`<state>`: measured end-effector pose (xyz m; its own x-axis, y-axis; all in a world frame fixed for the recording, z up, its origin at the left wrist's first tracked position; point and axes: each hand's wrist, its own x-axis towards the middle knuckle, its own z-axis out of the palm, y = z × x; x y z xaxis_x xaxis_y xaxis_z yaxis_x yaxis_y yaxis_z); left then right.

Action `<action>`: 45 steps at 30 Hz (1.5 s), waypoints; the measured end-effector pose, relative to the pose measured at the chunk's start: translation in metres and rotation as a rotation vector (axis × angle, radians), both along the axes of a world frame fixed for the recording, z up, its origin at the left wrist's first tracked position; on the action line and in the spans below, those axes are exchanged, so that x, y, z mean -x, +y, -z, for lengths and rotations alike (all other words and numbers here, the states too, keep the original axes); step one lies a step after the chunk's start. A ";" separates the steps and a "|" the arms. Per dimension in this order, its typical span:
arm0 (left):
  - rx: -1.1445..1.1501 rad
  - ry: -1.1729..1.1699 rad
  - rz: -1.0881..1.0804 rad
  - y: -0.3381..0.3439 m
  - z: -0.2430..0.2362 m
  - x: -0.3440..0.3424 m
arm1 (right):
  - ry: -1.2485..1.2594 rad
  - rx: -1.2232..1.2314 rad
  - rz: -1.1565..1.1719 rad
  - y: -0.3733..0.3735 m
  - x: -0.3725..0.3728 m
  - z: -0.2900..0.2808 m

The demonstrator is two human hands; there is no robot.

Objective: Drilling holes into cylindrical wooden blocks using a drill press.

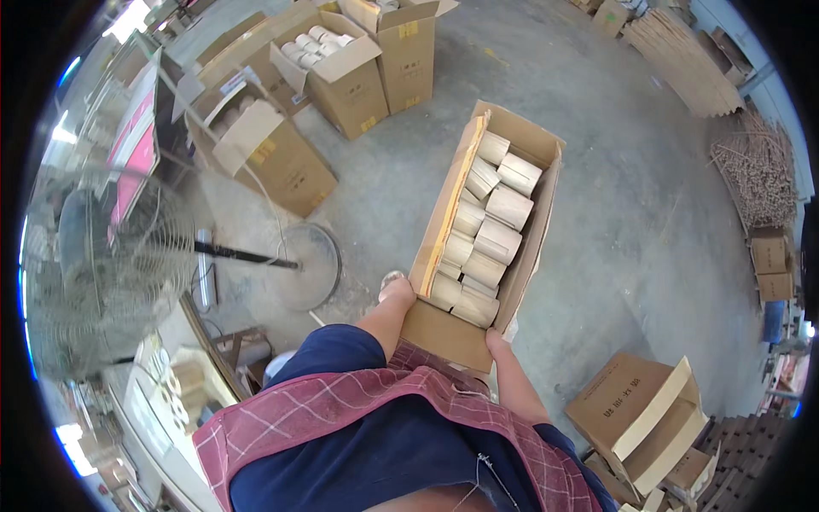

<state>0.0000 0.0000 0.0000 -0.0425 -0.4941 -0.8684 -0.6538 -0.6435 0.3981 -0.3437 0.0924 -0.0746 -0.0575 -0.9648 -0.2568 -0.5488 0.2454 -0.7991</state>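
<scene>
A long open cardboard box [551, 183] stretches away in front of me, filled with several pale wooden cylinders [499, 241] lying on their sides. At its near left corner is my left hand [397, 288], closed around the edge. My right hand [496, 341] grips the near right corner, its fingers mostly hidden by the cardboard. The near flap [452, 335] hangs down towards my apron. Whether the box is lifted or resting on the floor I cannot tell.
Left of me stands a pedestal fan [119, 256] on a round base [311, 266]. Several filled cartons [350, 90] are at the far left. An open carton [627, 397] sits at the near right. Bundled sticks [755, 171] and flattened cardboard [682, 64] lie along the right wall.
</scene>
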 end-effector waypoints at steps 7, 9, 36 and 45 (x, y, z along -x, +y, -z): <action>0.140 -0.364 -0.127 0.089 -0.020 -0.113 | 0.299 -0.546 0.032 -0.004 -0.171 0.087; 0.044 -0.367 -0.243 0.116 -0.009 -0.110 | 0.309 -0.481 -0.122 -0.001 -0.162 0.059; -0.092 -0.300 -0.653 0.355 -0.040 0.096 | 0.326 -0.257 -0.603 0.122 0.051 0.067; 0.129 -0.268 -0.684 0.352 -0.052 0.068 | 0.535 -0.287 -0.712 0.078 0.061 0.067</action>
